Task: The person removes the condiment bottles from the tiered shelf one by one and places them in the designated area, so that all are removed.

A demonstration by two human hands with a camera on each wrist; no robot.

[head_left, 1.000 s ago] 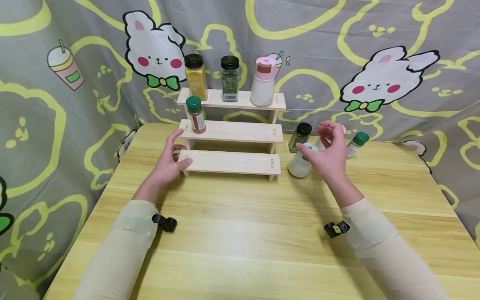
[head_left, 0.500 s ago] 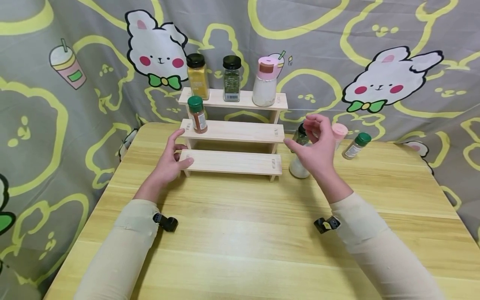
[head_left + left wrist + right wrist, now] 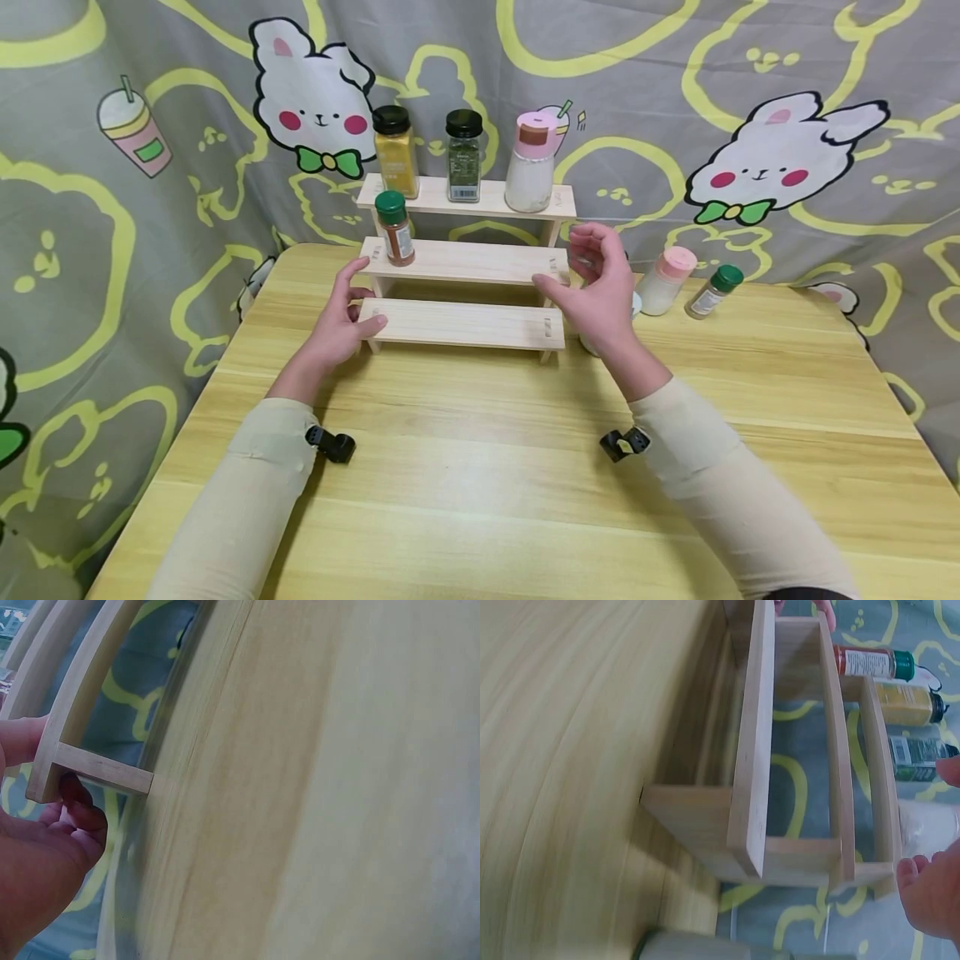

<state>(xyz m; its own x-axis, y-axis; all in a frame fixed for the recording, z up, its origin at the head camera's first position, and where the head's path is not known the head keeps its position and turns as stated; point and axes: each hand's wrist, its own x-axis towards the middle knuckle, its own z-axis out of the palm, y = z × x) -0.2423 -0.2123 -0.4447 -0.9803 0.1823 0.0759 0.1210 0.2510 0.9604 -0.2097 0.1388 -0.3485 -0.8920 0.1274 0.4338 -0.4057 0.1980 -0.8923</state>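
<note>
A three-step wooden spice rack (image 3: 465,323) stands at the back of the table. My left hand (image 3: 337,321) grips its left end, thumb on the lowest step; in the left wrist view, fingers curl under the board (image 3: 82,682). Beside the rack's right end, my right hand (image 3: 600,283) hovers with fingers loosely bent and nothing held. The top step carries a yellow spice bottle (image 3: 396,162), a green herb bottle (image 3: 464,162) and a pink-lidded glass jar (image 3: 529,171). A green-capped red spice bottle (image 3: 396,232) sits at the middle step's left.
Right of the rack, a pink-capped shaker (image 3: 665,279) and a green-capped bottle (image 3: 712,293) stand on the table (image 3: 480,467). Another glass jar (image 3: 590,343) is mostly hidden behind my right hand. A patterned grey curtain (image 3: 637,67) hangs behind.
My right hand has moved left from over the loose bottles to the rack's right end, uncovering the pink-capped shaker and hiding the black-capped bottle. My left hand stays put.
</note>
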